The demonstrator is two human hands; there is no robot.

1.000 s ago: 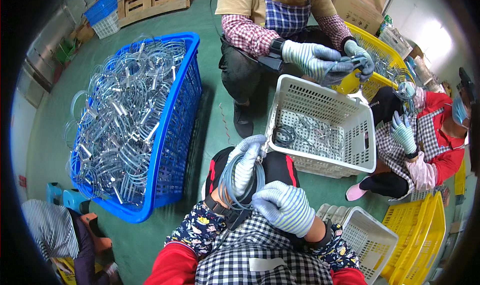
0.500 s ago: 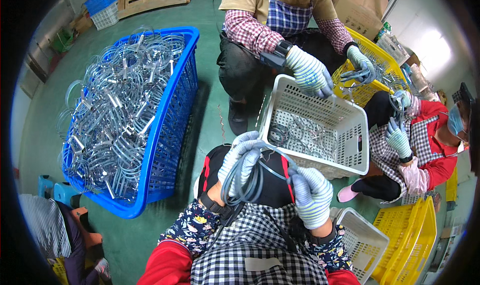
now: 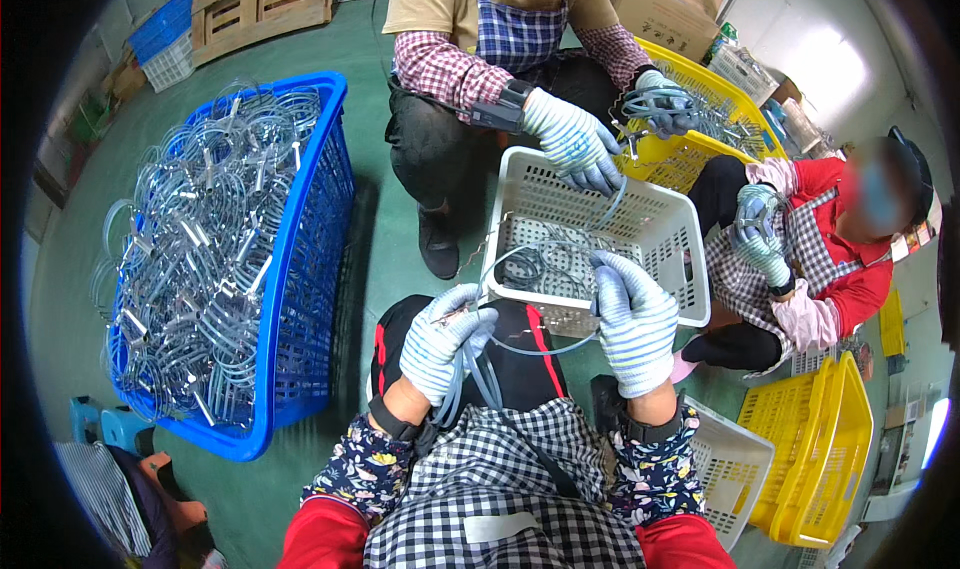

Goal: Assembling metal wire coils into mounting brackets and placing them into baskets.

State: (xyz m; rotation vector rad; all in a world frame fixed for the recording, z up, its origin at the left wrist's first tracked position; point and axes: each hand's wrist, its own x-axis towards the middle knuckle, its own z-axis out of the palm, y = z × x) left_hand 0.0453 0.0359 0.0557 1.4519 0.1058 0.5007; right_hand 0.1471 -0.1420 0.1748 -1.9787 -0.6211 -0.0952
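Observation:
Both my hands wear white-and-blue striped gloves. My left hand (image 3: 440, 341) is closed around a bundle of thin blue-grey tubing loops (image 3: 487, 381), which hangs down over my lap. From there a single tubing loop (image 3: 535, 350) stretches across to my right hand (image 3: 637, 329), whose thumb and fingers pinch its far side. A small metallic bit shows at my left fingertips, too small to make out. Just beyond my hands stands a white perforated crate (image 3: 682, 217), with several coiled loops (image 3: 535, 267) on its bottom.
At left, a blue basket (image 3: 300, 299) is heaped with tubing loops and metal fittings. Opposite, a co-worker (image 3: 520, 39) handles loops over the white crate, beside a yellow basket (image 3: 655, 164). Another person (image 3: 840, 279) sits at right. Stacked yellow baskets (image 3: 800, 459) and a white crate (image 3: 735, 469) stand near right.
My hands have moved apart, drawing one loop wide between them. The left hand is lower with the bundle; the right has risen. The co-worker opposite has raised the held loops. The view has shifted.

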